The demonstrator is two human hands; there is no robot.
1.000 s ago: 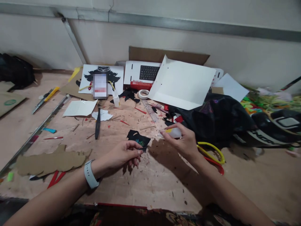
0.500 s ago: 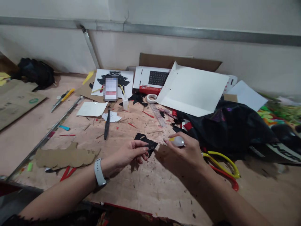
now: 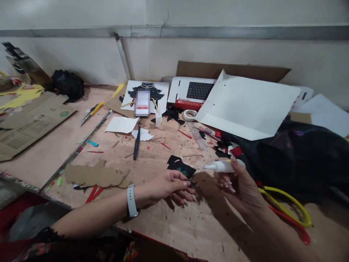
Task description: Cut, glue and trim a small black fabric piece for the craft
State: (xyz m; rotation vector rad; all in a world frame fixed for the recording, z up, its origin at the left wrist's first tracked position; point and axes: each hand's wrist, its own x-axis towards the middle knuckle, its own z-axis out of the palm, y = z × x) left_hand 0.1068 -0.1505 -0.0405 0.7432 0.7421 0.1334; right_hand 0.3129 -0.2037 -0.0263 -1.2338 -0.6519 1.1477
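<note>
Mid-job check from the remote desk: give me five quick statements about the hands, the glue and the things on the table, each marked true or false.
1. The right hand holds a small white glue bottle with its nozzle pointing left. True.
2. The left hand pinches a red strip. False: it pinches a small black paper piece.
3. A white watch sits on the left wrist. True.
4. The roll of white tape lies on the cardboard cutout. False: it lies far back, near the keyboard box.
5. The black-handled knife is in the right hand. False: it lies on the table, untouched.
</note>
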